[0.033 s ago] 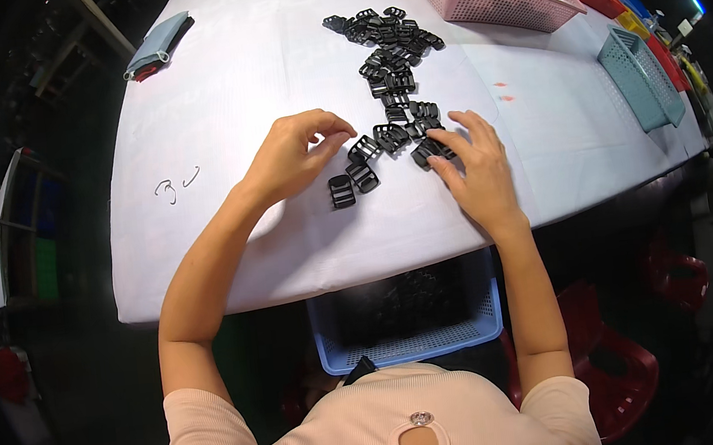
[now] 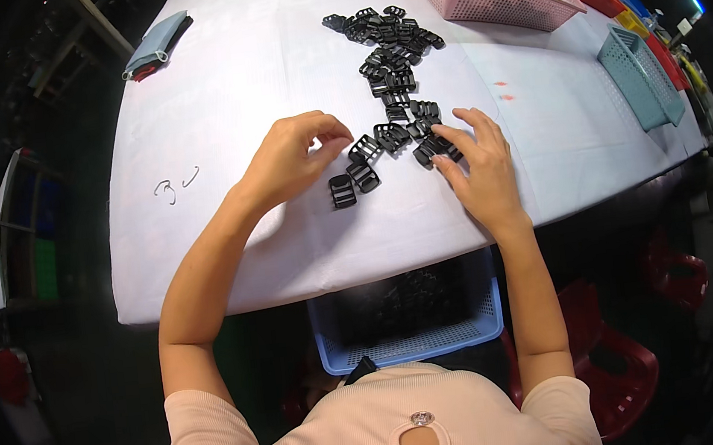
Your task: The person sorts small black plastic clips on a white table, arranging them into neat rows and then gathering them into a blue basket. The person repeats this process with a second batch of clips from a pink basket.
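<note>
Loosely curved hands (image 2: 292, 153), slotted buckles (image 2: 391, 136) — glossy, black

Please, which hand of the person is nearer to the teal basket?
Right. The right hand is left of the teal basket; the left hand is farther left, beyond the black buckles.

Showing a short dark handwritten mark (image 2: 170, 189) on the white table cover (image 2: 208, 108), with a tick-like stroke (image 2: 191, 178) just beside it.
</note>
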A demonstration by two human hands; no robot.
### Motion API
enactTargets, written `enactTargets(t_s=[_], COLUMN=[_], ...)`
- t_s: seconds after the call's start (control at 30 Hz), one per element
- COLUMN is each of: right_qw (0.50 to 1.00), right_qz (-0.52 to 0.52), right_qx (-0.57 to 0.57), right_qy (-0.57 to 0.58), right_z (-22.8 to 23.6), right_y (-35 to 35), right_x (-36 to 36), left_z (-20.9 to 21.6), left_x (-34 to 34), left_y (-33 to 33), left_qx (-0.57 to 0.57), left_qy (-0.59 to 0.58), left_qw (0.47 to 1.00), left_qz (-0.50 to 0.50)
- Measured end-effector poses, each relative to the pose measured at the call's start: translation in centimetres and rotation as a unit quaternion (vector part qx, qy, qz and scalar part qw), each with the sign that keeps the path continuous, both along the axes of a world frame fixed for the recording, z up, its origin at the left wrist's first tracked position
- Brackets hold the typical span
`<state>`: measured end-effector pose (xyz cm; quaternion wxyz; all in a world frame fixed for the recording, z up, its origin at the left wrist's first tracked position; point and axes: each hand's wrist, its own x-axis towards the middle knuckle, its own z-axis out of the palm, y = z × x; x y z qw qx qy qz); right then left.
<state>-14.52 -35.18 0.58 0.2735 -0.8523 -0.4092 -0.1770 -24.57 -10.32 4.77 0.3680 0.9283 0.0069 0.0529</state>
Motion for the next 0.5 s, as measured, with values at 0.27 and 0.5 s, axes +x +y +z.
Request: enactTargets(t_s=[0.27,0.5], right_qw=[0.989,0.994], right_qz=[0.145,0.104], right_qx=[-0.007,-0.024], right_qy=[0.000,-0.015], right_z=[0.9,-0.1], right_y=[4.6,4.5], right_x=[-5.2,-5.6], left_z=[0.7,0.3], left_x=[-2.5,-3.4], left_y=[-1.6,-2.3], left_qx=[0.152,0.189], left_qy=[0.015,0.012], left_qw=[0.987,0.980], left_qz=[-0.046,-0.055])
